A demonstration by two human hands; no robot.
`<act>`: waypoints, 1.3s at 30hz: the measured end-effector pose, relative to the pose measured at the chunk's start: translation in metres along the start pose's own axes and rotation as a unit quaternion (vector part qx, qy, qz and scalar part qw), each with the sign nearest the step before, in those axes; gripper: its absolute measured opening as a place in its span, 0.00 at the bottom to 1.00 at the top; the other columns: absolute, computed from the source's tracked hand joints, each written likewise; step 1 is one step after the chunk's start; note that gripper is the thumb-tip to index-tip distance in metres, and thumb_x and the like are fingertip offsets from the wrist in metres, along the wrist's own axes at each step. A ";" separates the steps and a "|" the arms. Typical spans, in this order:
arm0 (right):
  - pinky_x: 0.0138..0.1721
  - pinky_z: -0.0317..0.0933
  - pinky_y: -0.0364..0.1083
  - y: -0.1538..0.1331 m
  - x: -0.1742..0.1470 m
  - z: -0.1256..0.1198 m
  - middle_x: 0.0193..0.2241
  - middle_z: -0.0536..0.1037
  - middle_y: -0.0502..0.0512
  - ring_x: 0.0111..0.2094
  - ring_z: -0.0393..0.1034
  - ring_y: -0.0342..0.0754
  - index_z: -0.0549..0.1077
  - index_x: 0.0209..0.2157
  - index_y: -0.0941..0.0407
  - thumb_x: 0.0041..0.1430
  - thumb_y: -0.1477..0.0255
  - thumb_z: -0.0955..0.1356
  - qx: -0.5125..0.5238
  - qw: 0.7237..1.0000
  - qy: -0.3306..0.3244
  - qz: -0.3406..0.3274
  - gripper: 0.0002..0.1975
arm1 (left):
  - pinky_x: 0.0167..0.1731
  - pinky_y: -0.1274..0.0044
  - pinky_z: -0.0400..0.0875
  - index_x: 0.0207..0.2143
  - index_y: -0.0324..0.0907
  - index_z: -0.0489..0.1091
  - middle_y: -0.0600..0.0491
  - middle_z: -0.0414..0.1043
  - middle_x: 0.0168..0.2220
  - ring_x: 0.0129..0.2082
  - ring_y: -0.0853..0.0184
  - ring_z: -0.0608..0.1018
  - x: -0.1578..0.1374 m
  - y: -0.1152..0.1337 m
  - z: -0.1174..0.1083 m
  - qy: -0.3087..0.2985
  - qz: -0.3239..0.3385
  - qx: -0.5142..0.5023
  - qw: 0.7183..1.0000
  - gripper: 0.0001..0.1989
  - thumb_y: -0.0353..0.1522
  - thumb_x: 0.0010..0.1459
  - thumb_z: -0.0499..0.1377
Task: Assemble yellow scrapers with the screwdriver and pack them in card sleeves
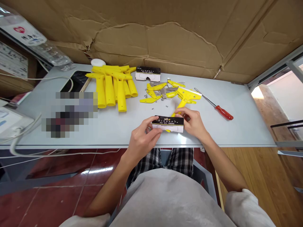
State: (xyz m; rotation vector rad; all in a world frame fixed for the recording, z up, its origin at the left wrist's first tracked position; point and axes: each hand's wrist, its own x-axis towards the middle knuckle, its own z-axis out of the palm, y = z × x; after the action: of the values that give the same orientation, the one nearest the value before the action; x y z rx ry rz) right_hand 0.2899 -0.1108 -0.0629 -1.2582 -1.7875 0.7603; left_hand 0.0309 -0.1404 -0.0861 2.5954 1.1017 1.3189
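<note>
My left hand [144,137] grips the left end of a small black-and-white printed cardboard package [174,128], thumb in front and fingers at its upper edge. Behind that package runs the handle of a yellow scraper [182,103]; its wide head points away from me and carries a pale strip along the far edge. My right hand [193,122] is closed at the scraper's handle and the package's right end, its thumb partly hidden. Yellow plastic pieces [151,100], metal plates [163,91] and tiny screws lie just beyond.
Several yellow scraper handles [121,97] are piled at left, beside another black-and-white package [148,75]. A red-handled screwdriver [223,112] lies at right. A plastic bottle [35,37] and white cables [16,148] occupy the left side. A cardboard wall [165,41] stands behind the table.
</note>
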 end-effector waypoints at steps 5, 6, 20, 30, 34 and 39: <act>0.36 0.63 0.43 0.000 -0.001 -0.002 0.37 0.84 0.52 0.34 0.73 0.44 0.83 0.46 0.53 0.66 0.72 0.70 -0.022 0.999 -0.034 -0.028 0.11 | 0.38 0.72 0.84 0.43 0.43 0.79 0.41 0.77 0.62 0.42 0.65 0.84 0.000 -0.001 0.002 -0.004 -0.016 0.013 1.000 0.04 0.26 0.70 0.65; 0.38 0.64 0.44 0.000 -0.001 -0.002 0.38 0.84 0.52 0.35 0.74 0.44 0.83 0.47 0.53 0.65 0.72 0.70 -0.029 0.998 -0.046 -0.035 0.12 | 0.38 0.72 0.84 0.43 0.44 0.79 0.41 0.77 0.62 0.42 0.64 0.84 0.000 0.000 0.002 -0.006 -0.022 0.013 1.000 0.04 0.26 0.70 0.65; 0.45 0.70 0.47 0.008 -0.003 0.001 0.43 0.84 0.55 0.42 0.77 0.47 0.82 0.52 0.53 0.68 0.80 0.62 -0.041 0.992 -0.076 -0.094 0.22 | 0.41 0.65 0.83 0.45 0.42 0.81 0.39 0.72 0.67 0.47 0.57 0.83 -0.002 0.006 0.001 -0.014 -0.069 -0.022 0.997 0.06 0.31 0.67 0.64; 0.48 0.70 0.53 -0.005 -0.012 -0.006 0.40 0.84 0.57 0.42 0.76 0.51 0.83 0.45 0.53 0.80 0.48 0.54 0.001 0.993 -0.101 -0.056 0.33 | 0.45 0.60 0.78 0.37 0.43 0.74 0.36 0.75 0.66 0.53 0.49 0.84 -0.008 0.032 0.021 0.006 -0.099 0.097 0.990 0.11 0.39 0.64 0.71; 0.46 0.69 0.53 -0.003 -0.028 -0.001 0.39 0.84 0.57 0.42 0.76 0.51 0.81 0.42 0.53 0.73 0.45 0.67 -0.014 0.998 -0.041 -0.037 0.26 | 0.45 0.60 0.80 0.38 0.44 0.72 0.37 0.75 0.65 0.55 0.49 0.83 -0.009 0.031 0.023 0.036 -0.090 0.093 0.991 0.12 0.37 0.62 0.72; 0.43 0.66 0.53 -0.002 -0.040 0.007 0.34 0.82 0.54 0.36 0.74 0.49 0.76 0.34 0.53 0.70 0.57 0.73 -0.069 0.997 0.012 -0.020 0.16 | 0.54 0.52 0.81 0.39 0.46 0.72 0.40 0.74 0.63 0.64 0.42 0.79 -0.010 0.032 0.019 0.064 -0.062 0.081 0.993 0.12 0.33 0.60 0.73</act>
State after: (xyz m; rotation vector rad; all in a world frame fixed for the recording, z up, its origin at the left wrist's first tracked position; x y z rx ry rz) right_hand 0.2899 -0.1499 -0.0759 -1.3108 -1.8655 0.6060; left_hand 0.0591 -0.1653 -0.0952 2.5304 1.4234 1.4412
